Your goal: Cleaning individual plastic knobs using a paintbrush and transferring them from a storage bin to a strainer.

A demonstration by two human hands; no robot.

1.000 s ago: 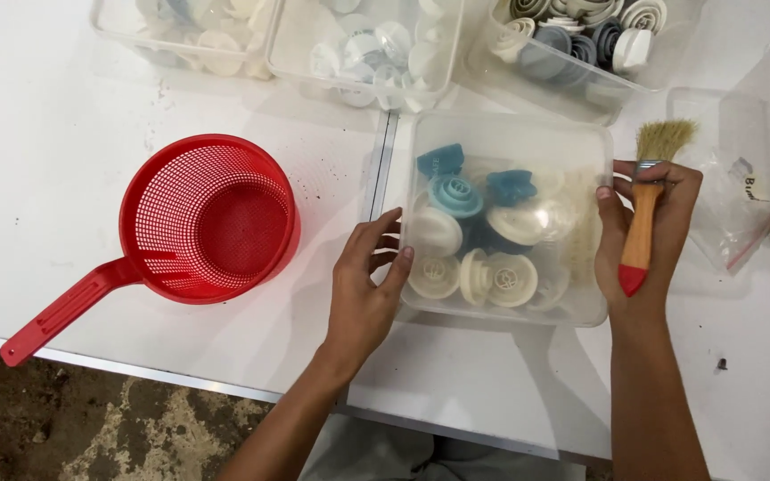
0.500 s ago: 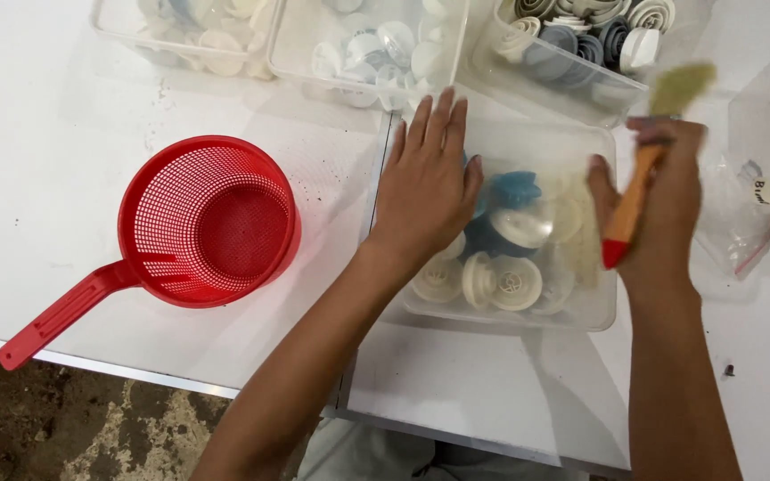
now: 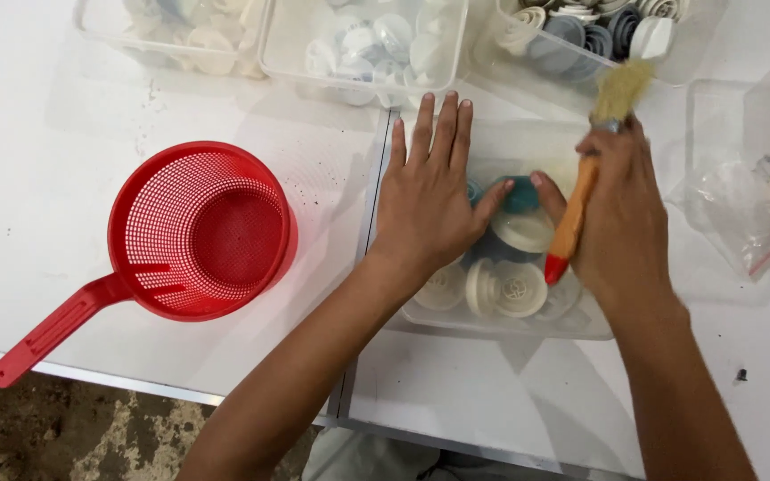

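My left hand (image 3: 428,200) lies flat and open over the clear box (image 3: 501,316) of round plastic caps (image 3: 520,287). My right hand (image 3: 621,218), beside it, grips a paintbrush (image 3: 581,200). A red strainer (image 3: 198,232) sits left.

Your white table (image 3: 64,134) carries a red strainer (image 3: 198,232), clear plastic tubs (image 3: 363,44) and a plastic bag (image 3: 746,209)

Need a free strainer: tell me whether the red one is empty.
Empty: the red strainer shows only bare mesh inside, upright on the white table.
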